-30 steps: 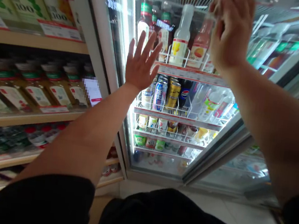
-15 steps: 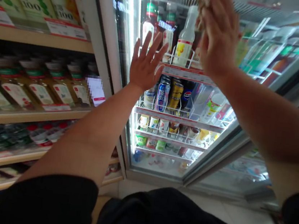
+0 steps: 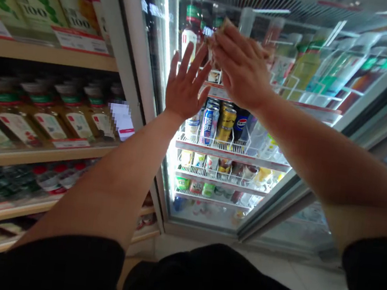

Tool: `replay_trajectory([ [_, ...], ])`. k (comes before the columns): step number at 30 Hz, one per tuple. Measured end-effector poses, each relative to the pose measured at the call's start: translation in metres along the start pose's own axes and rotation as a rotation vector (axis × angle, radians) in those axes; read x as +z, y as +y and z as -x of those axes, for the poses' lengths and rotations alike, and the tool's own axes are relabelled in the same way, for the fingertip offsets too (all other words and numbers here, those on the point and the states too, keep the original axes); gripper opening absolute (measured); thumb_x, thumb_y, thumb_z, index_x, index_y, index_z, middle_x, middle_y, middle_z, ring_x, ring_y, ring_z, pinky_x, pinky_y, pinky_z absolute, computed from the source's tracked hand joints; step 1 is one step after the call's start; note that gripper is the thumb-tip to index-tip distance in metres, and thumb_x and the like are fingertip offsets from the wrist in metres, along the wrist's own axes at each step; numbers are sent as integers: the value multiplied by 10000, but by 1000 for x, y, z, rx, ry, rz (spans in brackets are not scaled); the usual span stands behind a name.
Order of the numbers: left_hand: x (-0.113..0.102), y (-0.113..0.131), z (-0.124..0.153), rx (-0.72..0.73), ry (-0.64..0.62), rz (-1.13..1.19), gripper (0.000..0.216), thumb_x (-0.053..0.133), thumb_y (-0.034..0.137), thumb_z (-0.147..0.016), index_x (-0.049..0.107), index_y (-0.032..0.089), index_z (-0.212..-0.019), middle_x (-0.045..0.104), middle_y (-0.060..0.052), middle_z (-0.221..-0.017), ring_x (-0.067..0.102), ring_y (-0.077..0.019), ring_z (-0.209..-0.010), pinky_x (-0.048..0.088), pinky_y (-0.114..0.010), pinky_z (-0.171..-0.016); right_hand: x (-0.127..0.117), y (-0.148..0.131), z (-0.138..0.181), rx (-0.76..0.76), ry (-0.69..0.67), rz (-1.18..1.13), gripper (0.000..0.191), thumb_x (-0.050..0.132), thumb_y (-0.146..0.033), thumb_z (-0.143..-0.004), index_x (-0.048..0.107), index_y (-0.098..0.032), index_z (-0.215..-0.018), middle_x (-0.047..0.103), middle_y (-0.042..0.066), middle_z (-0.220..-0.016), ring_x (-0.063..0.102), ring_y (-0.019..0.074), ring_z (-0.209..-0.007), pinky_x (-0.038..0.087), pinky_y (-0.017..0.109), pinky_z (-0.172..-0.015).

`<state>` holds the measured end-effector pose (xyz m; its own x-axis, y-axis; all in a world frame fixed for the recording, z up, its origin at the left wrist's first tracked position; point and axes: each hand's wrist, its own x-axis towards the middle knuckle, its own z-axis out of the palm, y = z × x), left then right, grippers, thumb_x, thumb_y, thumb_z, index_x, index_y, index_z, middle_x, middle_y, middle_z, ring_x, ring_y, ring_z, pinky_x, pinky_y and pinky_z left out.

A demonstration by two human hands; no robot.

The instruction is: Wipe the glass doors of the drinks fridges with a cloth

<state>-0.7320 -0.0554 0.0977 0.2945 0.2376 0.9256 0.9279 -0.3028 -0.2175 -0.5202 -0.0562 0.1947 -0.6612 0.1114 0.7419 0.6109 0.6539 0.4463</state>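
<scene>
My left hand (image 3: 184, 87) is raised with its fingers spread, and its palm faces the glass door (image 3: 197, 230) of a lit drinks fridge. It holds nothing. Just to the right, my right hand (image 3: 246, 74) presses a brownish crumpled cloth (image 3: 226, 26) flat to the glass. Most of the cloth lies hidden under the palm and fingers; only its edges show. Behind the glass, bottles stand on the upper shelf, partly covered by my hands. Below them are drink cans, among them a blue can (image 3: 209, 124) and a gold can (image 3: 226, 124).
On the left, wooden shelves (image 3: 49, 54) carry rows of juice bottles (image 3: 55, 123). A blurred-out pale screen (image 3: 122, 117) sits by the shelf's edge. To the right runs the metal frame of another fridge door (image 3: 277, 211). Pale floor tiles (image 3: 290, 274) lie below.
My right hand has slid left and down across the glass with the cloth, coming close to my left hand. The left hand has barely moved.
</scene>
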Motion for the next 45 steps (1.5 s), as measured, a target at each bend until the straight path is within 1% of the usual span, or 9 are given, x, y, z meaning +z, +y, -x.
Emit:
replay_trajectory([
  [5, 2, -4, 0, -24, -26, 85, 644, 218, 603, -1024, 227, 356, -1618, -49, 187, -1654, -178, -102, -1536, -170, -366, -1303, -12, 18, -18, 93, 22, 37, 496, 344, -230, -1071, 388, -152, -1559, 390, 22, -1630, 283, 220, -1538, 271, 440, -1259],
  [8, 2, -3, 0, -40, -28, 145, 622, 244, 587, -1020, 206, 406, -1614, -15, 210, -1656, -196, -88, -1524, -167, -382, -1305, -13, 22, -18, 224, 87, 74, 476, 347, -201, -1084, 406, -165, -1556, 375, 39, -1638, 277, 242, -1538, 266, 436, -1250],
  [14, 4, -3, 0, 8, -8, 34, 640, 226, 568, -1040, 247, 300, -1621, -19, 144, -1680, -152, -119, -1553, -134, -414, -1312, -20, 24, 8, -60, -48, 73, 462, 298, -352, -1115, 389, -248, -1556, 413, -35, -1617, 289, 182, -1532, 300, 418, -1236],
  [18, 2, -3, 0, 20, 4, -4, 634, 281, 534, -1035, 239, 309, -1626, -25, 144, -1677, -138, -126, -1555, -97, -398, -1319, -30, 58, 19, 127, 242, 131, 482, 300, -414, -1105, 569, -197, -1441, 540, 25, -1524, 519, 212, -1353, 377, 414, -1181],
  [20, 0, -3, 0, -4, -3, 44, 625, 302, 535, -1027, 224, 364, -1624, -12, 175, -1670, -124, -127, -1556, -102, -391, -1321, -26, 66, 35, 200, 333, 148, 479, 321, -407, -1098, 585, -179, -1427, 536, 47, -1528, 493, 230, -1390, 353, 435, -1201],
  [27, -7, 3, -2, -19, -59, -24, 623, 334, 462, -1031, 260, 283, -1623, 27, 109, -1692, -149, -121, -1548, -107, -372, -1315, -28, 73, 92, 37, 19, 16, 442, 323, -405, -1081, 511, -313, -1471, 474, -47, -1573, 299, 129, -1524, 286, 423, -1249],
  [34, -7, 4, -3, -48, -74, 33, 627, 309, 490, -1021, 247, 312, -1619, 6, 150, -1680, -125, -122, -1561, -126, -405, -1317, -24, 86, 142, 304, 298, 13, 487, 310, -404, -1067, 583, -232, -1432, 522, 81, -1535, 362, 233, -1501, 292, 516, -1242],
  [39, -2, 0, -4, -42, -53, 53, 642, 288, 542, -1007, 250, 338, -1614, 15, 192, -1665, -185, -81, -1531, -140, -348, -1308, -22, 87, 177, 109, -26, -33, 433, 389, -393, -1039, 581, -321, -1421, 571, 26, -1495, 395, 220, -1489, 352, 506, -1209],
  [45, 5, -4, -3, -51, -34, 57, 668, 249, 622, -992, 257, 357, -1604, -32, 235, -1644, -207, -58, -1527, -165, -314, -1300, -19, 98, 189, 312, 333, -6, 464, 321, -431, -1056, 558, -350, -1446, 508, 26, -1548, 377, 298, -1493, 306, 612, -1202],
])
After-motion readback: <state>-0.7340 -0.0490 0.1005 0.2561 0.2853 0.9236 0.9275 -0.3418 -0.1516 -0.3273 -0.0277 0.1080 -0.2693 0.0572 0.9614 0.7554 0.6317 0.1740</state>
